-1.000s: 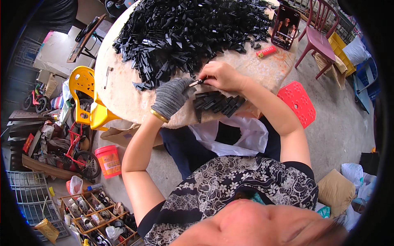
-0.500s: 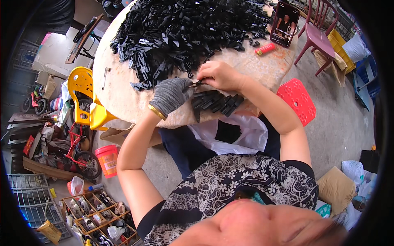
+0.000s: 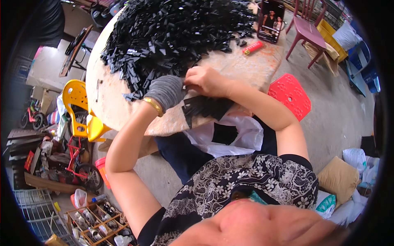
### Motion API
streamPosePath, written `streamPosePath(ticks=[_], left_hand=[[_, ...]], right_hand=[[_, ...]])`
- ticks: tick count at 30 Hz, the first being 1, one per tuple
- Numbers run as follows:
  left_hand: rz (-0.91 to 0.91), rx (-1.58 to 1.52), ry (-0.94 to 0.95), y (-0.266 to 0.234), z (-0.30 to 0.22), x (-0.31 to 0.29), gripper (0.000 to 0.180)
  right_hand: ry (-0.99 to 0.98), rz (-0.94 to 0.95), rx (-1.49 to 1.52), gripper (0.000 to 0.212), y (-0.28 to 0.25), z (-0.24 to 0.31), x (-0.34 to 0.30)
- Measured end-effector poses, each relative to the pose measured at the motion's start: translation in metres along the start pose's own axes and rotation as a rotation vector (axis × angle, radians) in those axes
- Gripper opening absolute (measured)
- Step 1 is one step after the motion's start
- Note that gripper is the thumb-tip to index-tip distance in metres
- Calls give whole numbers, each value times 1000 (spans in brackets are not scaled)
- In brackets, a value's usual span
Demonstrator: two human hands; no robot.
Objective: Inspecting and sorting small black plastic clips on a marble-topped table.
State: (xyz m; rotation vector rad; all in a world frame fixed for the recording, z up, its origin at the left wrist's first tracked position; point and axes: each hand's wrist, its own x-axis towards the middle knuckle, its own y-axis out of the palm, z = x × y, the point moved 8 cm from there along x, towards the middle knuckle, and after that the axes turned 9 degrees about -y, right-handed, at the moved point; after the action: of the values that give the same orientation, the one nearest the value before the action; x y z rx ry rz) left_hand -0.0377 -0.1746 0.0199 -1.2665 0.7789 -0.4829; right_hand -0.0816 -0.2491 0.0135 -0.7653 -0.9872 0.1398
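My left hand (image 3: pixel 167 91), in a grey knitted glove with a gold bangle at the wrist, is closed, its fingertips meeting those of my right hand (image 3: pixel 206 82). The bare right hand pinches a small black plastic piece (image 3: pixel 187 87), mostly covered by the fingers. Whatever the gloved hand grips is hidden. Just beyond both hands spreads a big heap of black plastic pieces (image 3: pixel 172 37). Below the right hand, a row of longer black pieces (image 3: pixel 207 107) lies at the near table edge.
The round table (image 3: pixel 111 102) has a cloth-like top. On it are a propped phone (image 3: pixel 271 22), a red tube (image 3: pixel 252 48) and a small metal pin (image 3: pixel 98 90). An open white bag (image 3: pixel 250 133) hangs at my lap. A red stool (image 3: pixel 290 98) and yellow chair (image 3: pixel 76 102) flank the table.
The whole view has shifted, with the table and heap now further left. Both hands stay together; the dark piece and thin metal tip seen between them earlier are now mostly covered.
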Motion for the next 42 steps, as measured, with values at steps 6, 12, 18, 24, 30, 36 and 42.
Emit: streamPosePath(ticks=[6,12,18,24,30,36,42], left_hand=[[28,10,49,5,-6,12,27],[86,80,50,-1,-20,26,25],[45,73,74,3,-12,21,25],[1,62,96,-1,-20,18,33],[-55,-99,75,5,-7,18,38],[-213,-907,116,30,8,-5,68],[-212,-705,52,10,-20,-41,75]], right_hand=[[75,-41,65,15,0,-5,-4],[132,89,21,14,-3,-20,-12],[-45,-8,-140,14,3,0,-2],[43,79,-81,12,0,-13,-9],[64,67,220,16,-2,-25,-11],[245,91,589,21,8,-25,-10],[472,176,746,25,9,-24,-14]])
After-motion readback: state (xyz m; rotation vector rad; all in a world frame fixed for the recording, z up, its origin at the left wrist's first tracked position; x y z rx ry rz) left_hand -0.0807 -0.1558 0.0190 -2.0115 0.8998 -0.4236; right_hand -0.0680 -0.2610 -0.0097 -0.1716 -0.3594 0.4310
